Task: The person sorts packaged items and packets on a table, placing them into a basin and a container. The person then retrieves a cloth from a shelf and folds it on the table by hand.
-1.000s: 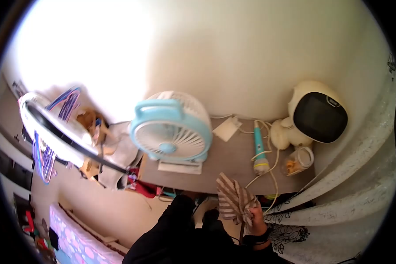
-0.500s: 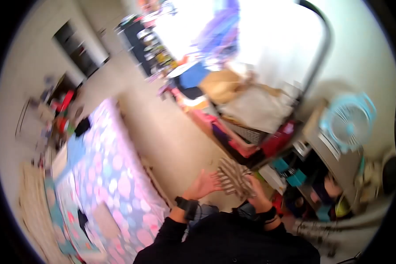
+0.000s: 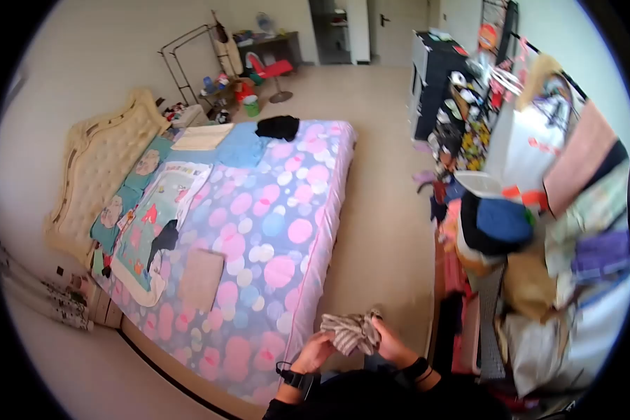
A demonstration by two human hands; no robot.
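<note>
A crumpled brown-and-white striped cloth (image 3: pixel 350 333) is bunched up in front of my body, between both hands. On its left edge, my left hand (image 3: pixel 318 350) is closed with the fingers gripping the fabric. My right hand (image 3: pixel 392 344) pinches the cloth's right side, thumb on top. Folds hide most of the fingertips, and I cannot tell what kind of item the cloth is. Close by on the left is the bed's edge, covered by a dotted purple-and-pink sheet (image 3: pixel 278 269).
On the bed lie a folded beige cloth (image 3: pixel 201 280), a black garment (image 3: pixel 278 127) and a light blue cloth (image 3: pixel 241 148). Piled bags and clothes (image 3: pixel 532 287) line the right side. A floor strip (image 3: pixel 381 189) runs between, toward a red chair (image 3: pixel 269 68) and a door.
My view has swung left toward the bed. My left hand, open beside the cloth before, now grips it. The cloth is more bunched up.
</note>
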